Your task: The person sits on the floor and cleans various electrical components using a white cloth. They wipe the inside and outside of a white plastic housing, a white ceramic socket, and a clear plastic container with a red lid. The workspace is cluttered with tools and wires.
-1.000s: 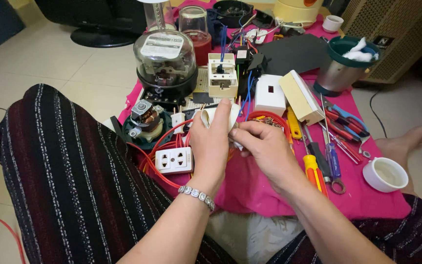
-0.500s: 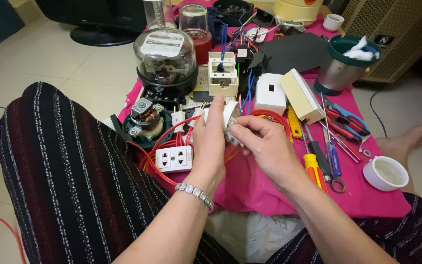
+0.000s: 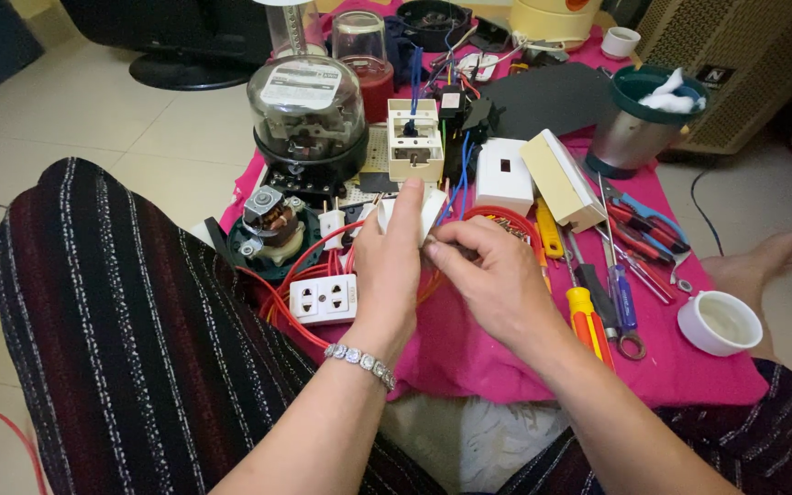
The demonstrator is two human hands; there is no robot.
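I see my left hand (image 3: 390, 266), wrist bent upward, fingers pinching a small white plastic electrical fitting (image 3: 422, 207) above the pink cloth (image 3: 469, 353). My right hand (image 3: 492, 275) curls beside it, fingertips gripping the fitting's lower edge.

Socket outlet (image 3: 324, 299) left of the left hand (image 3: 394, 261), screwdrivers (image 3: 598, 302) right of the right hand (image 3: 492, 275), meter (image 3: 309, 115) behind

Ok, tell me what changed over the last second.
The left hand has lifted the small white part slightly up and away, fingers now over its top. The right hand still pinches at its lower edge. The white double socket, screwdrivers and pink cloth stayed put.
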